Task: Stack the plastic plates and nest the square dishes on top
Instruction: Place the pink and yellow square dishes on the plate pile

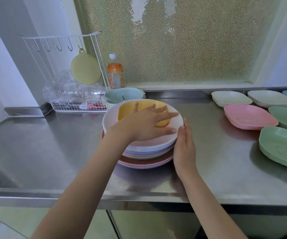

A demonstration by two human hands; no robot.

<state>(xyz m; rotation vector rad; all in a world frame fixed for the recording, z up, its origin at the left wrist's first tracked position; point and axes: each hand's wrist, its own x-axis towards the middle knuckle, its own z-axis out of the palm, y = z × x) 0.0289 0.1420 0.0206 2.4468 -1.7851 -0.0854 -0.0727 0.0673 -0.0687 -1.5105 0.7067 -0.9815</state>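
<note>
So we've got the yellow square dish (128,109) sitting inside the top white plate of the plate stack (146,150), right in the middle of the steel counter (53,144). Our left hand (144,125) lies flat over the dish with fingers straight and spread, fingertips reaching past its right edge toward the plate's rim. Our right hand (185,149) stands edge-on against the right side of the stack, fingers straight and together, touching the rims; neither hand grips anything. The stack is pastel: white on top, then blue, green and pink layers, with wider pink plates at the bottom. The dish is mustard yellow with rounded corners, partly hidden by our left hand. Both forearms come up from the bottom edge. More square dishes (249,116) in cream, pink, green and blue lie well apart on the right.
</note>
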